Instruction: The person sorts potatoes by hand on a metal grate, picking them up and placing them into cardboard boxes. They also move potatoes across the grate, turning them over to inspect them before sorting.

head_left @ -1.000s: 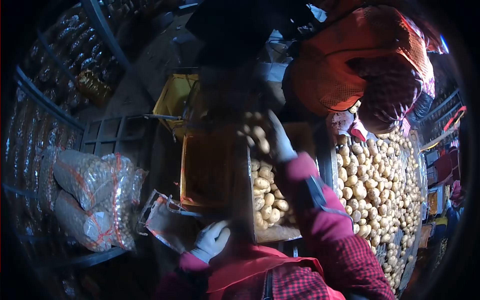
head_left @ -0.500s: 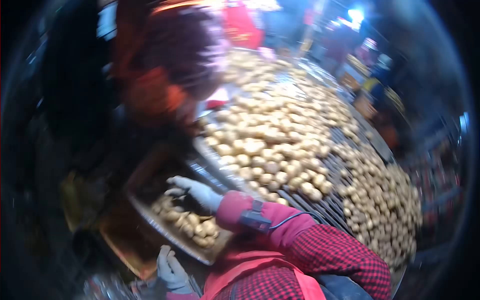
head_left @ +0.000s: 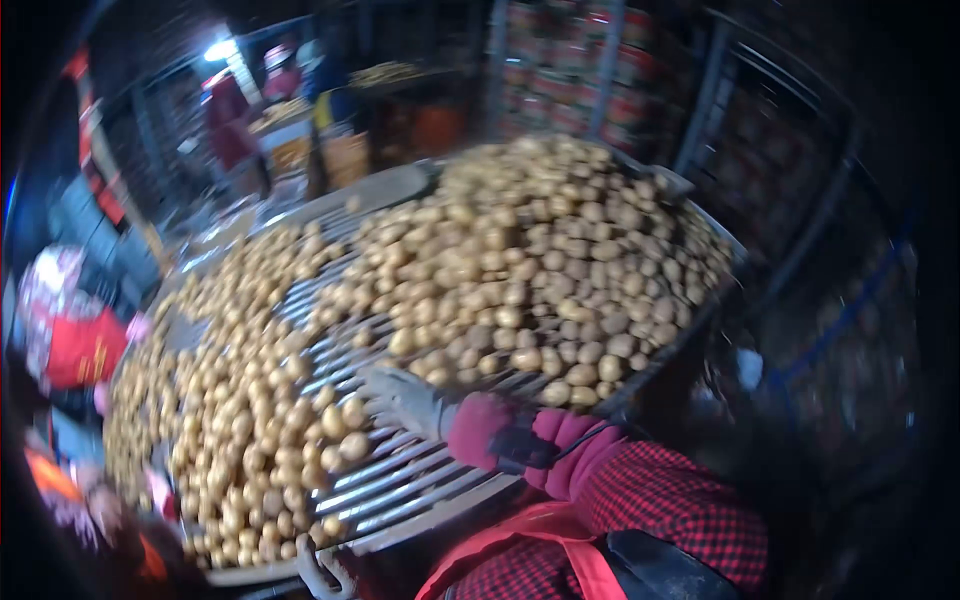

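Two broad spreads of potatoes [head_left: 600, 240] lie before you on a slatted metal counter [head_left: 415, 485], one heaped toward the far right, the other running down the left side to the near rim. Between them some bars show bare, and the spreads meet along the upper left.

Your right hand [head_left: 408, 396], in a pale glove, is stretched out over these bars, back upward and fingers pointing left. It is near the lower edge of the right-hand heap, with the left-hand potatoes just past the fingertips. Blur covers the fingers, so you cannot tell whether they grip anything. On that wrist sits a dark device [head_left: 520, 447] with a cable, over a magenta cuff [head_left: 478, 428] and a red-and-black checked sleeve [head_left: 660, 500].

Your left hand [head_left: 325, 574], also gloved, is low at the bottom edge of view, beside the counter's near rim. Its thumb and fingers stand apart, with nothing visible between them. The nearest potatoes are just above it.

At the counter's left end is a co-worker in red [head_left: 85, 348]; nearer you, a blurred figure in orange [head_left: 55, 478]. Far back, a lamp [head_left: 220, 49] shines.
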Demonstrator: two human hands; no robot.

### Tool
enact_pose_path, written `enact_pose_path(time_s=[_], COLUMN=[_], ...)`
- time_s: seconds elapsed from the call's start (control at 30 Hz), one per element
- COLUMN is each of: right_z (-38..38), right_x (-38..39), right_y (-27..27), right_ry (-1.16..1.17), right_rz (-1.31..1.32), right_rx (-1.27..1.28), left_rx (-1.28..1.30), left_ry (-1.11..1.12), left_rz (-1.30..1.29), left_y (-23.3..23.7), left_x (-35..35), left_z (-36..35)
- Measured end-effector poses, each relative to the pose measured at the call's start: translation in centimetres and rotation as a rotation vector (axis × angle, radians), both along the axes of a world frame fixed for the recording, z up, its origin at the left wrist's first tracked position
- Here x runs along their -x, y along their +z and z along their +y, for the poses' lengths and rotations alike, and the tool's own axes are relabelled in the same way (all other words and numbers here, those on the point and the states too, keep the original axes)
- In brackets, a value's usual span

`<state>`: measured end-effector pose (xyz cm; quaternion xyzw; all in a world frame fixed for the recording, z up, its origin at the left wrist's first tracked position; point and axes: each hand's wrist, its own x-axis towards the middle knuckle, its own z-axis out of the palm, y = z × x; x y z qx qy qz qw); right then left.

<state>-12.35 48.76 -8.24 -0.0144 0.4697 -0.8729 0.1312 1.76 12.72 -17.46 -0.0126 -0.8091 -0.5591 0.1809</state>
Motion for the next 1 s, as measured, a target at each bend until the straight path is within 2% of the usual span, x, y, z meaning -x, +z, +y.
enact_pose_path(time_s=[0.07, 0.1, 0.13, 0.17, 0.2, 0.23, 0.27, 0.3, 0.33, 0.37, 0.4, 0.47, 0.5, 0.6, 0.63, 0.73, 0.77, 0.87, 1.0], right_z=[7.6, 11.4, 15.0, 18.1, 23.6, 27.5, 29.0, 29.6, 33.0, 34.5, 35.6, 36.6, 36.4, 35.7, 36.5, 37.2, 36.1, 32.7, 33.5], right_x=[-1.7, -2.5, -3.4, -4.2, -4.7, -6.3, -8.4, -10.2, -10.6, -10.7, -10.5, -10.1, -10.1, -9.1, -9.0, -8.8, -8.6, -9.1, -8.1], right_y=[1.7, 2.4, 2.8, 2.0, -0.9, -1.6, 0.2, 2.8, -0.2, -0.6, -1.3, -1.1, -0.1, 2.5, 2.0, 2.9, 3.1, 3.5, 0.4], right_ry=[-0.365, -0.568, -0.751, -1.001, -1.068, -1.238, -1.304, -1.304, -1.365, -1.384, -1.399, -1.342, -1.302, -1.252, -1.307, -1.233, -1.106, -0.844, -0.959], right_rz=[0.042, 0.043, 0.036, 0.160, 0.195, 0.216, 0.120, -0.020, -0.054, -0.061, -0.068, -0.046, -0.038, -0.189, -0.072, -0.113, -0.299, -0.284, -0.124], right_rx=[-0.160, -0.278, -0.397, -0.492, -0.704, -1.068, -1.160, -1.041, -1.187, -1.176, -1.163, -1.464, -1.613, -1.902, -1.880, -1.662, -1.478, -1.739, -1.973], left_rx=[0.201, 0.047, 0.428, 0.467, 0.505, 0.574, 0.584, 0.595, 0.602, 0.575, 0.602, 0.559, 0.473, 0.624, 0.654, 0.712, 0.727, 0.754, 0.781], left_ry=[-0.178, -0.211, -0.148, -0.159, -0.168, -0.199, -0.242, -0.285, -0.324, -0.337, -0.445, -0.429, -0.357, -0.348, -0.350, -0.360, -0.361, -0.378, -0.350], left_rz=[0.092, -0.234, 0.195, 0.201, 0.206, 0.162, 0.155, 0.247, 0.337, 0.382, 0.388, 0.123, 0.089, 0.070, 0.068, 0.064, 0.059, 0.013, -0.098], left_y=[1.3, 1.6, 3.5, 1.6, -0.2, 3.1, 1.6, 0.9, 0.6, 1.3, 1.5, 2.5, 0.7, 3.3, 3.8, 5.0, 5.4, 5.6, 5.9], left_x=[2.4, 3.0, 3.5, 4.3, 5.1, 4.7, 5.6, 6.3, 6.8, 6.7, 7.6, 6.4, 6.5, 5.9, 5.9, 6.1, 6.0, 5.8, 4.9], left_z=[2.7, 4.1, 6.5, 6.3, 6.1, 7.6, 7.0, 6.3, 6.3, 6.8, 6.2, 6.9, 6.4, 8.4, 9.0, 10.0, 10.2, 10.2, 9.6])
